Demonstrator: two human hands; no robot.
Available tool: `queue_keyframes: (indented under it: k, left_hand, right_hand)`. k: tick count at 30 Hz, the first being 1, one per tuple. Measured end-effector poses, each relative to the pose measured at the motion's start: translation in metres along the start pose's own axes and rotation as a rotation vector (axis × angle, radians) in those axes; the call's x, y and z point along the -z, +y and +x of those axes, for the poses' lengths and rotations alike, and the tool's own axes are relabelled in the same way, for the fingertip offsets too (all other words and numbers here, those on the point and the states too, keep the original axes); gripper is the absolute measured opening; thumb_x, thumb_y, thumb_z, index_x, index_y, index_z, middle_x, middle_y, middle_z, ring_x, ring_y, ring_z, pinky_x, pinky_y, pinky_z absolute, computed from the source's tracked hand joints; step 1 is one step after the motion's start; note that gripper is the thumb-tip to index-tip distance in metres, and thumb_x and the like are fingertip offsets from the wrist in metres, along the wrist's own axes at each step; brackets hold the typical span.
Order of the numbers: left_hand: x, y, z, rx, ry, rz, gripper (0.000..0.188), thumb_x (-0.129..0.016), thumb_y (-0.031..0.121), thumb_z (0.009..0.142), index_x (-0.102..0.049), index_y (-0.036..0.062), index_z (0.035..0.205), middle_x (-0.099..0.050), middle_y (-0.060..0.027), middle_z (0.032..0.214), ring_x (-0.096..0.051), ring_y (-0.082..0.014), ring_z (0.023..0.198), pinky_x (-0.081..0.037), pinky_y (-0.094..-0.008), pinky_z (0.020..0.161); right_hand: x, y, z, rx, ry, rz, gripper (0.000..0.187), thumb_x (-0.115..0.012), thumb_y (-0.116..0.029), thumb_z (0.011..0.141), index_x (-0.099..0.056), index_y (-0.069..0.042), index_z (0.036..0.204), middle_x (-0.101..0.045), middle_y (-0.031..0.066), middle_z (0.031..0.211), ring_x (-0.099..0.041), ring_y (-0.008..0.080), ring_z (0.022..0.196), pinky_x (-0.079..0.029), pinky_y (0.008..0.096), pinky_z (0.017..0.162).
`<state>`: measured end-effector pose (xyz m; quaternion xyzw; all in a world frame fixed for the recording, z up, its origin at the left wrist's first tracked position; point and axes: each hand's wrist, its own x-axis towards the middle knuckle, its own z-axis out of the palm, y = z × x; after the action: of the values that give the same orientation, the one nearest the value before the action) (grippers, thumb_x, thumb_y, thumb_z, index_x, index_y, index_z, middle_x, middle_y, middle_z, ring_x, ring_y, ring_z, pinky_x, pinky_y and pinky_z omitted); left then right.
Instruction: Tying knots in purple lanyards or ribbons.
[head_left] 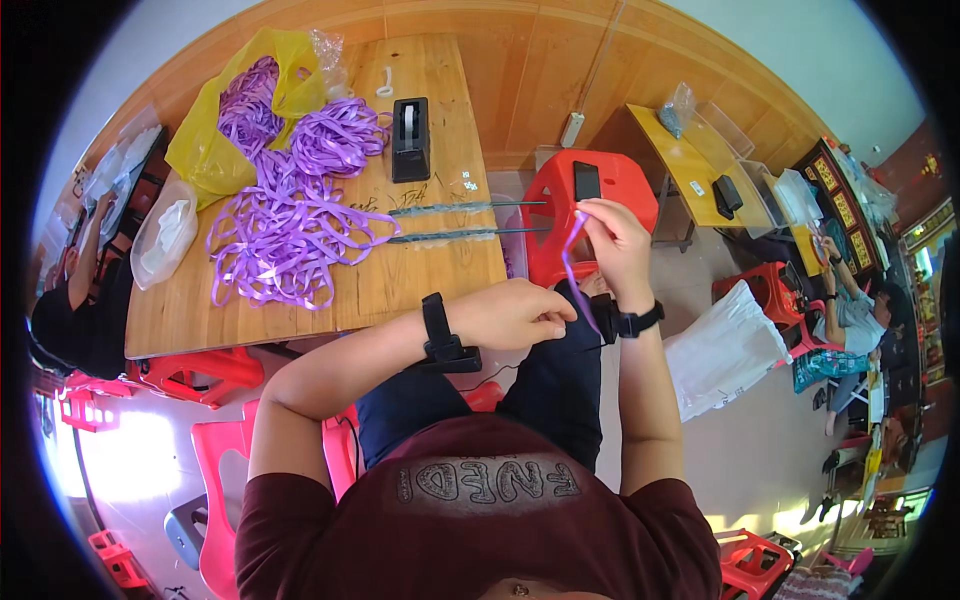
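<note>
Between the thumb and fingers of my right hand is a purple ribbon, pinched near its upper end. The strip hangs in a curve past the fingers of my left hand. That hand is closed, its fingers curled, and whatever it may hold is hidden. On the wooden table to the left lies a large tangled heap of purple ribbon. Two thin dark rods are taped to the tabletop and stick out past its right edge, just beyond my hands.
More ribbon spills from a yellow plastic bag. A black tape dispenser stands farther back, and a white-lined tub at the left. A phone rests on a red stool. A white sack stands at right; other people work on both sides.
</note>
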<state>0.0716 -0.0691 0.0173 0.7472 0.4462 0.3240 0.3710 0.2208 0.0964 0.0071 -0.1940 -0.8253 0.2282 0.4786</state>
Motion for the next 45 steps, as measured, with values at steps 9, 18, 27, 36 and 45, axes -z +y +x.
queue_keyframes:
  k: [9, 18, 27, 36, 45]
  left_hand:
    - [0.052, -0.013, 0.016, 0.129, 0.021, 0.254, 0.027, -0.058, 0.021, 0.093, -0.066, 0.0059, 0.114, -0.070, -0.0148, 0.104, -0.066, -0.0326, 0.099, -0.051, -0.0409, 0.088]
    - [0.096, -0.075, 0.027, 0.237, 0.225, 0.582, 0.033, -0.053, 0.014, 0.094, -0.062, 0.0095, 0.125, -0.065, -0.0119, 0.123, -0.056, -0.0311, 0.119, -0.041, -0.0431, 0.103]
    - [0.085, -0.090, 0.026, 0.312, 0.212, 0.708, 0.041, -0.055, 0.017, 0.093, -0.057, 0.0149, 0.134, -0.060, -0.0102, 0.132, -0.046, -0.0338, 0.130, -0.035, -0.0487, 0.109]
    - [0.083, -0.091, 0.031, 0.350, 0.231, 0.751, 0.039, -0.054, 0.021, 0.093, -0.060, 0.0129, 0.131, -0.063, -0.0108, 0.123, -0.050, -0.0317, 0.125, -0.038, -0.0467, 0.106]
    - [0.076, -0.068, 0.018, 0.091, 0.244, 0.661, 0.031, -0.053, 0.018, 0.095, -0.062, 0.0068, 0.122, -0.064, -0.0165, 0.116, -0.058, -0.0357, 0.111, -0.045, -0.0434, 0.098]
  right_hand:
    - [-0.055, 0.092, 0.041, -0.032, -0.318, 0.094, 0.020, -0.066, -0.007, 0.086, -0.074, -0.006, 0.103, -0.071, 0.0107, 0.105, -0.066, 0.0255, 0.101, -0.050, 0.0350, 0.091]
    - [-0.101, 0.120, 0.024, -0.423, -0.596, 0.523, 0.025, -0.062, -0.002, 0.089, -0.071, 0.002, 0.112, -0.073, 0.0057, 0.101, -0.064, 0.0105, 0.093, -0.050, 0.0248, 0.084]
    - [-0.139, 0.113, -0.047, -0.738, -0.536, 0.786, 0.017, -0.062, -0.013, 0.097, -0.071, -0.002, 0.105, -0.069, 0.0002, 0.094, -0.063, 0.0076, 0.083, -0.050, 0.0235, 0.076]
    - [-0.146, 0.097, -0.181, -1.243, -0.614, 0.685, 0.014, -0.064, -0.015, 0.093, -0.067, -0.001, 0.094, -0.066, 0.0053, 0.075, -0.066, 0.0163, 0.062, -0.056, 0.0306, 0.053]
    - [-0.101, 0.087, -0.220, -1.371, -0.841, 0.547, 0.020, -0.066, -0.017, 0.090, -0.067, 0.002, 0.092, -0.071, 0.0127, 0.077, -0.068, 0.0185, 0.059, -0.057, 0.0291, 0.052]
